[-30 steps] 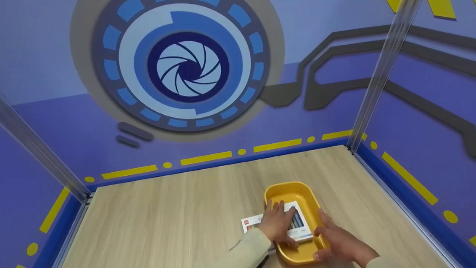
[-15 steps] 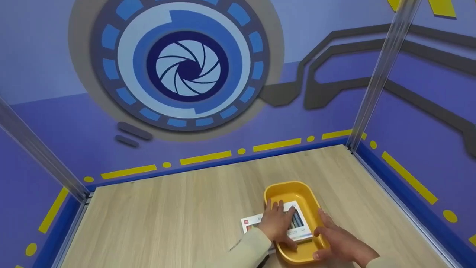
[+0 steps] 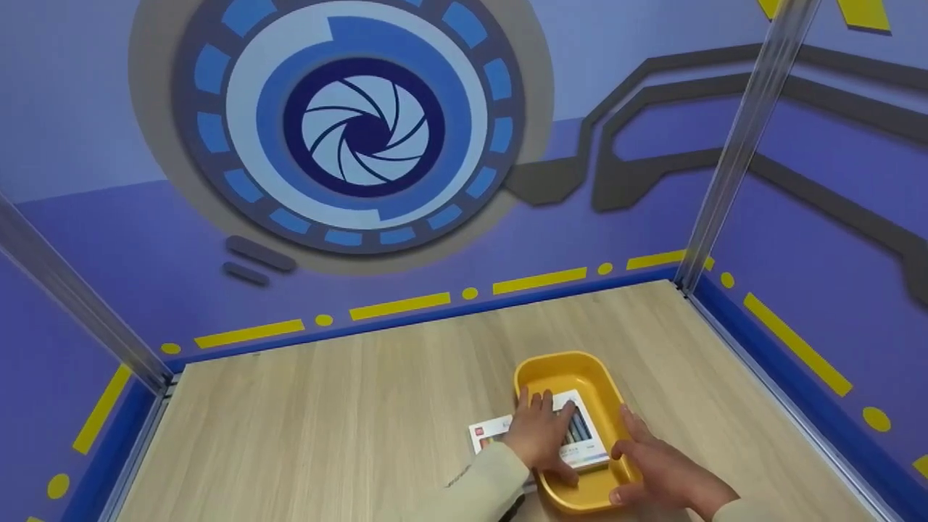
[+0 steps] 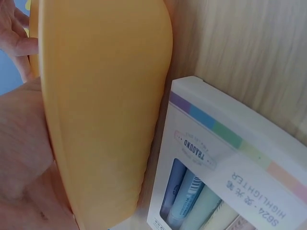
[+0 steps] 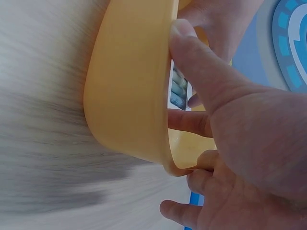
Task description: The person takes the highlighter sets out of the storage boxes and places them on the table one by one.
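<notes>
Covered in part by the left hand (image 3: 538,435): box 1 (image 3: 591,451). Left fingers (image 3: 540,400) extended and spread over the top face, tips toward the far edge, left thumb (image 3: 564,474) at the near edge. Cannot tell pressing from mere resting. Situated directly beneath the left fingers, face up, skewed inside the yellow tray (image 3: 558,370).

Gripped along its right rim by the right hand (image 3: 663,467): the tray. Held with 1 of the right fingers (image 5: 189,122) over the rim and inside, right thumb (image 5: 192,50) on the rim, others bent farther along.

Visible just right of the left fingers, through the window of box 1: blue-toned pens (image 3: 580,428).

Located left of the left fingers, outside the tray, face up on the bench (image 3: 312,435): box 2 (image 3: 502,423). Set just beside the tray wall. Hidden in part by the left hand and sleeve (image 3: 478,493). Marked with a red logo (image 3: 479,431) at the exposed corner and, in the left wrist view, with a color stripe (image 4: 228,135) and "HIGHLIGHTER" print (image 4: 252,194).

Beyond the fingers, past the bench: blue-purple wall (image 3: 94,239) with ring graphic (image 3: 435,80). Upright at the corners, far left and right of the fingers: 2 metal posts (image 3: 732,167).
</notes>
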`<state>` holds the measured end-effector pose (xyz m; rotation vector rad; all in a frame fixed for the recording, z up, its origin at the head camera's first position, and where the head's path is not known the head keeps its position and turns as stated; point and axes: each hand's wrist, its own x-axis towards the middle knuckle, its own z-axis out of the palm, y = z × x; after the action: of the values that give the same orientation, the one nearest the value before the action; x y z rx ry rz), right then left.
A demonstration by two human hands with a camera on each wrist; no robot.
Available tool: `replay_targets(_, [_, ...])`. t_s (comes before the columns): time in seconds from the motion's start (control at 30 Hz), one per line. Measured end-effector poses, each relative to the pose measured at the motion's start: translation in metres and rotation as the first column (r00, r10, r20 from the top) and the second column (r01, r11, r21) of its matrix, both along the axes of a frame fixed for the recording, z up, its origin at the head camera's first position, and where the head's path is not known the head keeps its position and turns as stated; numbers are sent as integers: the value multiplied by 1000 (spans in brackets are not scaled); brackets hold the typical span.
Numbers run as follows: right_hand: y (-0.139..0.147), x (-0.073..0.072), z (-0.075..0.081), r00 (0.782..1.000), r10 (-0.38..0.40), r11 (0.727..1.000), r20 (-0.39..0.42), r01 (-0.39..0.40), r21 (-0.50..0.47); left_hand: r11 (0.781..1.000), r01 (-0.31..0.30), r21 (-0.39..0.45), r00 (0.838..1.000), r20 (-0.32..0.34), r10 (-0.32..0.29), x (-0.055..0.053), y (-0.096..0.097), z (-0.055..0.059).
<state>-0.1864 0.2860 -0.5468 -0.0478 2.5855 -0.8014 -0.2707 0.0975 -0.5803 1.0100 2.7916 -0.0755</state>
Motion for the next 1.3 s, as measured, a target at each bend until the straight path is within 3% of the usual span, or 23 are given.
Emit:
replay_targets(0.17, [0, 0, -1, 1000, 0, 1000, 0, 0, 2, 1000, 17, -5, 999, -40, -18, -1, 0, -1])
replay_targets(0.33, [-1, -1, -1, 1000, -12, 1000, 17, 12, 8, 1000, 6, 11, 1000, 5, -6, -1, -1, 2])
replay_targets(0.77, [-1, -2, -2, 999, -26, 1000, 32, 26, 2, 999, 4, 35, 1000, 30, -5, -5, -1, -2])
replay_targets(0.93, [-1, -1, -2, 1000, -1, 1000, 13, 1, -3, 999, -1, 49, 1000, 29, -1, -4, -1, -2])
replay_targets(1.13, [3, 1, -1, 994, 83, 996, -73, -86, -40, 999, 19, 36, 999, -35, -17, -3, 0, -2])
replay_targets(1.3, [3, 2, -1, 995, 76, 996, -59, -79, -46, 999, 7, 43, 1000, 5, -7, -3, 0, 0])
